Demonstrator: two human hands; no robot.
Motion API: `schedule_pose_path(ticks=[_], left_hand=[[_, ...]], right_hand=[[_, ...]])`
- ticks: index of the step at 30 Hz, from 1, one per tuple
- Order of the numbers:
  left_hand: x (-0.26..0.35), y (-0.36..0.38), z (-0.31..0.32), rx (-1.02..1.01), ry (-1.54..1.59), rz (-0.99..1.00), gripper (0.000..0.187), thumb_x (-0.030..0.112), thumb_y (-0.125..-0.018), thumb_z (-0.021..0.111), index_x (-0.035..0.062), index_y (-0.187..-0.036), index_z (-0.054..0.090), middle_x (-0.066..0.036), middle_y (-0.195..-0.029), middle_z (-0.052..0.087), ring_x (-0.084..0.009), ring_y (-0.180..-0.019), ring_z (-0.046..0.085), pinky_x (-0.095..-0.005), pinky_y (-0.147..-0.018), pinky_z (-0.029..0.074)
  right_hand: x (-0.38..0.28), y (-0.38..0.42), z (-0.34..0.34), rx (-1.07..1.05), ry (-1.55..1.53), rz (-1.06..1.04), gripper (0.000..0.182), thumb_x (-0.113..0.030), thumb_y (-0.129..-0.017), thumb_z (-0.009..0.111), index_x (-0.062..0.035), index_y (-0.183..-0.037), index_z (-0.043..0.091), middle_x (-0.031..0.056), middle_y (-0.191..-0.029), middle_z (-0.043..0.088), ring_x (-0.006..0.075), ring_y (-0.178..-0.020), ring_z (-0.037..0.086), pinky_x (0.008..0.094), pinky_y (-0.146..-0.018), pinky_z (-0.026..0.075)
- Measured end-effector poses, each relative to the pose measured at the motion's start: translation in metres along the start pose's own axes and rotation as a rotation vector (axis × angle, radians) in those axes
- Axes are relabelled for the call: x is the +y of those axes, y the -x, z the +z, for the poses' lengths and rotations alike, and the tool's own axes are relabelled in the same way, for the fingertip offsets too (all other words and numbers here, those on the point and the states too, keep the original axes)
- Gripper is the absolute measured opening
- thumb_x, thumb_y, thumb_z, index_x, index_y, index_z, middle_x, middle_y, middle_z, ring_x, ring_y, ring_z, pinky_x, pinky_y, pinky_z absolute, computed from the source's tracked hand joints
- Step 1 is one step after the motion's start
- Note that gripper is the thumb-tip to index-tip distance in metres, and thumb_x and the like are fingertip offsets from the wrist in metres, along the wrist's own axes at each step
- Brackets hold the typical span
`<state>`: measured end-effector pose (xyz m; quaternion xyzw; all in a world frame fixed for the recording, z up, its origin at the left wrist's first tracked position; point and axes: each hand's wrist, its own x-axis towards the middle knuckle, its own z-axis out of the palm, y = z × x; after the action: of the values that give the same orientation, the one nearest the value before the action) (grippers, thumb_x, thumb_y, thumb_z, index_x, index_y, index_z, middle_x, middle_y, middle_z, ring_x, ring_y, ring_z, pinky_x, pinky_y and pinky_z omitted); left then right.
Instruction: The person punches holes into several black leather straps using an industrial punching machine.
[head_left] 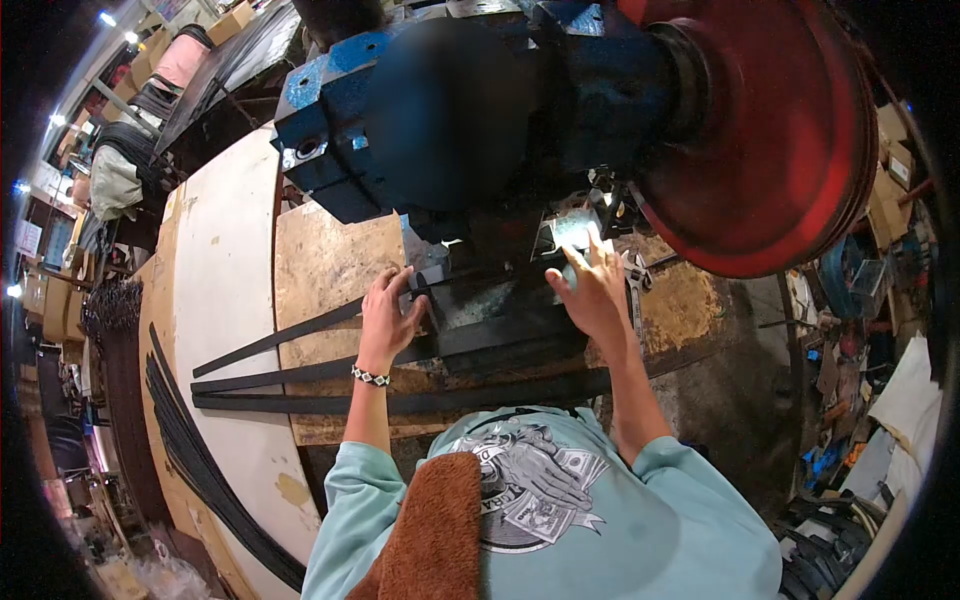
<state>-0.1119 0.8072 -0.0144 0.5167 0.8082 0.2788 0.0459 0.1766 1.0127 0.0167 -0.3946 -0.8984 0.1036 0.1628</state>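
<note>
My left hand [390, 312] is closed on a long black strap [290, 337], close to a small dark guide piece on the machine's front. The strap runs from my fingers down to the left across the boards. My right hand [592, 285] has its fingers apart, the fingertips at a brightly lit metal plate [575, 230] below the machine head. Above both hands looms the blue machine [590, 100] with a large red wheel [770, 130] on its right. More black straps [330, 382] lie between my body and the machine.
An adjustable wrench [636, 285] lies right of my right hand. A bundle of black straps [205, 470] rests on the white board [230, 260] at left. Cartons and scraps crowd the floor at right. A brown towel [435, 520] hangs over my shirt.
</note>
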Motion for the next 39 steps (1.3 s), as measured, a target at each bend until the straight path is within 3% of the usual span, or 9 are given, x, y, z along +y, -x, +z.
schedule_pose_path(ticks=[7, 12, 16, 19, 22, 23, 27, 34, 39], left_hand=[[-0.010, -0.001, 0.007, 0.018, 0.020, 0.026, 0.051, 0.021, -0.088, 0.079, 0.0092, -0.135, 0.064, -0.020, -0.133, 0.062, -0.0410, -0.121, 0.061, -0.0445, -0.102, 0.050], [-0.015, -0.002, 0.011, -0.040, 0.052, -0.052, 0.055, 0.017, -0.085, 0.078, 0.0102, -0.137, 0.063, -0.020, -0.136, 0.060, -0.0397, -0.127, 0.057, -0.0457, -0.106, 0.046], [-0.016, -0.004, 0.011, -0.057, -0.001, -0.052, 0.055, 0.011, -0.083, 0.075, 0.0108, -0.136, 0.064, -0.017, -0.136, 0.060, -0.0358, -0.127, 0.057, -0.0454, -0.109, 0.042], [-0.017, -0.010, 0.006, -0.108, 0.088, -0.082, 0.051, 0.009, -0.083, 0.075, 0.0127, -0.133, 0.066, -0.013, -0.132, 0.064, -0.0325, -0.122, 0.061, -0.0457, -0.112, 0.039], [-0.018, -0.016, -0.010, -0.193, -0.057, -0.025, 0.049, 0.009, -0.087, 0.075, 0.0139, -0.135, 0.066, -0.020, -0.127, 0.066, -0.0387, -0.123, 0.061, -0.0488, -0.109, 0.045], [-0.018, -0.015, -0.015, -0.174, -0.150, -0.025, 0.043, 0.012, -0.089, 0.075, 0.0152, -0.131, 0.069, -0.017, -0.125, 0.068, -0.0363, -0.120, 0.062, -0.0499, -0.112, 0.042], [-0.069, 0.003, -0.048, -0.170, -0.270, -0.118, 0.039, 0.011, -0.093, 0.068, 0.0175, -0.132, 0.069, -0.008, -0.127, 0.069, -0.0299, -0.121, 0.063, -0.0535, -0.119, 0.032], [-0.155, 0.060, -0.110, -0.018, -0.299, -0.303, 0.040, 0.013, -0.097, 0.064, 0.0277, -0.134, 0.068, -0.011, -0.132, 0.067, -0.0302, -0.124, 0.061, -0.0542, -0.115, 0.035], [-0.153, 0.048, -0.114, 0.212, -0.346, -0.099, 0.045, -0.002, -0.089, 0.056, 0.0110, -0.131, 0.066, -0.013, -0.126, 0.070, -0.0344, -0.114, 0.064, -0.0473, -0.104, 0.045]], right_hand=[[-0.004, 0.000, -0.009, 0.009, -0.061, 0.050, 0.064, -0.049, -0.102, 0.060, -0.0033, -0.145, 0.057, 0.0381, -0.148, 0.045, 0.0533, -0.141, 0.041, 0.0655, -0.119, 0.025], [0.000, -0.001, 0.020, 0.044, -0.025, -0.067, 0.059, -0.047, -0.100, 0.063, -0.0073, -0.143, 0.060, 0.0333, -0.154, 0.042, 0.0481, -0.139, 0.046, 0.0627, -0.118, 0.028], [-0.003, -0.005, -0.002, -0.077, -0.076, 0.023, 0.055, -0.047, -0.099, 0.063, -0.0075, -0.137, 0.066, 0.0328, -0.149, 0.048, 0.0472, -0.137, 0.047, 0.0623, -0.117, 0.028], [0.001, -0.003, -0.019, 0.059, -0.084, 0.034, 0.052, -0.044, -0.098, 0.066, -0.0050, -0.132, 0.069, 0.0317, -0.141, 0.056, 0.0488, -0.134, 0.050, 0.0618, -0.118, 0.029], [0.014, 0.004, -0.027, 0.114, -0.092, 0.040, 0.049, -0.041, -0.095, 0.071, -0.0040, -0.127, 0.069, 0.0267, -0.139, 0.058, 0.0456, -0.134, 0.051, 0.0572, -0.115, 0.036], [0.020, 0.008, -0.027, 0.149, -0.094, 0.019, 0.048, -0.040, -0.095, 0.072, -0.0039, -0.126, 0.070, 0.0252, -0.138, 0.059, 0.0445, -0.134, 0.052, 0.0557, -0.114, 0.038], [0.033, 0.027, -0.036, 0.150, -0.100, -0.103, 0.040, -0.032, -0.092, 0.076, -0.0043, -0.120, 0.071, 0.0199, -0.138, 0.061, 0.0404, -0.133, 0.055, 0.0502, -0.111, 0.043], [0.004, 0.045, -0.057, -0.079, -0.164, -0.033, 0.039, -0.026, -0.094, 0.074, -0.0062, -0.127, 0.069, 0.0175, -0.146, 0.057, 0.0391, -0.140, 0.049, 0.0501, -0.116, 0.040], [-0.001, 0.045, -0.063, -0.168, -0.139, -0.131, 0.045, -0.024, -0.094, 0.073, -0.0098, -0.136, 0.065, 0.0166, -0.151, 0.053, 0.0387, -0.143, 0.046, 0.0498, -0.118, 0.037]])
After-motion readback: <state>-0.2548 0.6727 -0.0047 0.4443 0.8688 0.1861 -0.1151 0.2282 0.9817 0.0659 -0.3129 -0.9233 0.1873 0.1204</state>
